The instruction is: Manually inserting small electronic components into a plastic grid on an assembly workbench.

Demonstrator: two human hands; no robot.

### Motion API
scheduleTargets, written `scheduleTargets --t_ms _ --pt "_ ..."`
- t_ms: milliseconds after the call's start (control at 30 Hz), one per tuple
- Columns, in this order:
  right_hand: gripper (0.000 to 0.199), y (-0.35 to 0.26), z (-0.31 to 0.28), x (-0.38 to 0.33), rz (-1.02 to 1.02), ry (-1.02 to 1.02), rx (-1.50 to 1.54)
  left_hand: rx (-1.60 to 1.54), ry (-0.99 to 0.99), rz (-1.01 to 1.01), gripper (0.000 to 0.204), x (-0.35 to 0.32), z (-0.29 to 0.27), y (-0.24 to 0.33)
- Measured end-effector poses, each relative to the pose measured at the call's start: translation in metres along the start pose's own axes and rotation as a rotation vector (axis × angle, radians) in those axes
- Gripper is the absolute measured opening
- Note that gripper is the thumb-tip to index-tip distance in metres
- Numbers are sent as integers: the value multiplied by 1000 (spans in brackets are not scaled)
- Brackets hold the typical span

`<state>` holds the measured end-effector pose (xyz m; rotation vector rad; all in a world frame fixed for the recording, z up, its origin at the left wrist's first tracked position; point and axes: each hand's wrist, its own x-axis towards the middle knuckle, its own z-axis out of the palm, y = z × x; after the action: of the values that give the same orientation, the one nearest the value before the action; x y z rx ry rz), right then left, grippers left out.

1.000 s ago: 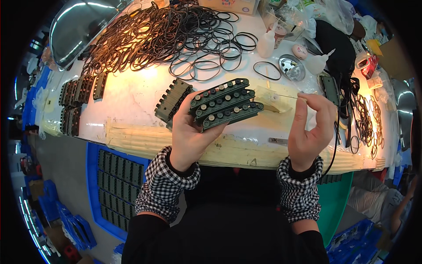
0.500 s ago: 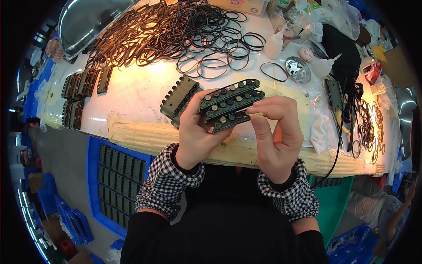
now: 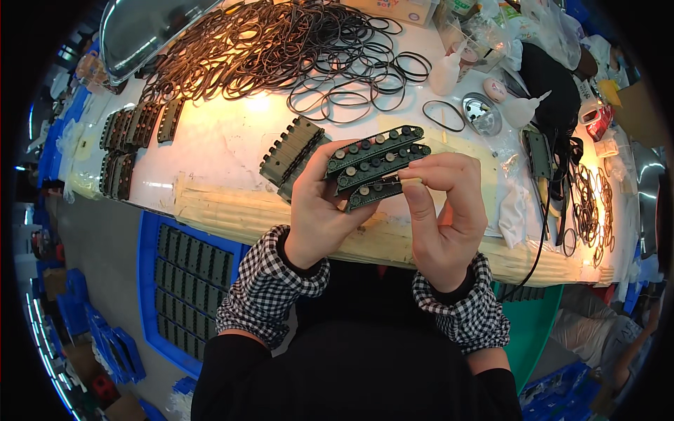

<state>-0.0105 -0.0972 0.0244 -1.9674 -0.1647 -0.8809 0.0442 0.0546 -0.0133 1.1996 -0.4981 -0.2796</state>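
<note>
Finished-looking dark toothed strips point(image 3: 137, 130) lie at the bench's left; a blue tray point(image 3: 189, 270) below holds more. The left hand point(image 3: 319, 210) grips a fanned stack of strips point(image 3: 375, 165) above the bench edge, and the right hand point(image 3: 442, 210) pinches the lowest one's end. The heap of black rubber rings point(image 3: 281, 49) looks largely unused—much remains.

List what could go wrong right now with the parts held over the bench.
The left hand fans three dark strips in one grip; while the right hand pinches the lowest, one might slip out. A dropped strip could fall past the table edge toward the blue crate, or land among the loose rubber rings.
</note>
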Motion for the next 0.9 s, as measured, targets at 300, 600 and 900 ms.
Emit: scheduleTargets --t_ms 300,600,900 --pt "6 2 -20 6 77 165 80 12 68 2 62 1 5 2" --pt "7 36 -60 13 -98 60 -667 53 -28 34 66 0 -1 -2" --pt "8 -5 -38 13 -7 98 -46 88 -102 61 61 -1 2 -1"
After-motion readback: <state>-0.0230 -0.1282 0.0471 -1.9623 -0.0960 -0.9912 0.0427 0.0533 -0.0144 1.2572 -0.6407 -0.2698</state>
